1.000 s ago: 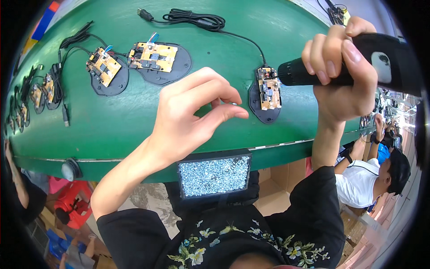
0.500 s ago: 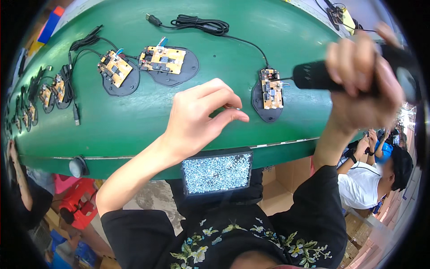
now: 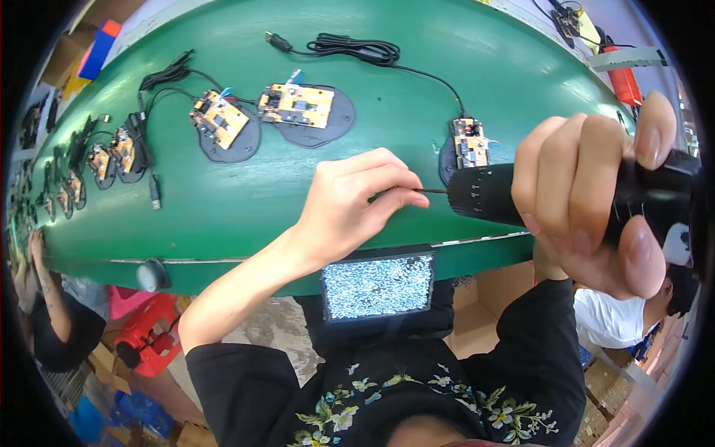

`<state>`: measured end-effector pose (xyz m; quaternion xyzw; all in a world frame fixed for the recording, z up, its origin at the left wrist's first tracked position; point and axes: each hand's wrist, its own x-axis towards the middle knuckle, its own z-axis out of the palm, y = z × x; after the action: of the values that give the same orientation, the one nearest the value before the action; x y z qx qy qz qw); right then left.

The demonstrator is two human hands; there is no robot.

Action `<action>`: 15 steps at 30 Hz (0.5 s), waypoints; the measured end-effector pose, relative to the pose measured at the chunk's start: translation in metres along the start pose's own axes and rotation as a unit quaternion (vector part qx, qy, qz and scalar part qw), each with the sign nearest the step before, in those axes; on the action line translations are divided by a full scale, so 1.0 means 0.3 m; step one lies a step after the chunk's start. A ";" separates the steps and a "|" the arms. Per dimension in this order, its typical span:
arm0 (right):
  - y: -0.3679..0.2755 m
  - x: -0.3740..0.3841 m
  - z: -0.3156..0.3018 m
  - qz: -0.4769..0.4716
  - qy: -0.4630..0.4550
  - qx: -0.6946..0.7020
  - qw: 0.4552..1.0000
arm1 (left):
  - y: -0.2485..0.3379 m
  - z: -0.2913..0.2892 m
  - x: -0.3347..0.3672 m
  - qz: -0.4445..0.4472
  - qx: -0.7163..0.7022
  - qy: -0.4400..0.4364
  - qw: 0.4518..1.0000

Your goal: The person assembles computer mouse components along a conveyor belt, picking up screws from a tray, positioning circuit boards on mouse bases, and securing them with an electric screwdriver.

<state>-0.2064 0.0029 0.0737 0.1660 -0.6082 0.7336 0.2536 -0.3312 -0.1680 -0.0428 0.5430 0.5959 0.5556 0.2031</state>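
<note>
Black screwdriver (image 3: 484,195) in right grip (image 3: 585,197), bit (image 3: 434,191) at left fingertips (image 3: 412,198).

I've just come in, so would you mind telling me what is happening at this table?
A person's right hand grips a black power screwdriver, its thin bit reaching the pinched fingertips of the left hand. Whether those fingertips hold anything is hidden. Just beyond the tool's nose, a circuit board lies on a dark base on the green table, with more boards further left.

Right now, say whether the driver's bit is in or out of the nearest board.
Out: the bit reaches the left hand, apart from the board.
</note>
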 end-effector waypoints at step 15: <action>-0.126 0.006 -0.073 -0.016 0.092 -0.053 0.994 | 0.049 -0.147 0.074 -0.089 0.448 0.001 0.889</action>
<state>-0.1848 0.0295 0.1007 0.0937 -0.6178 0.7084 0.3282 -0.3694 -0.1712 -0.0085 0.5206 0.8277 0.2092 -0.0139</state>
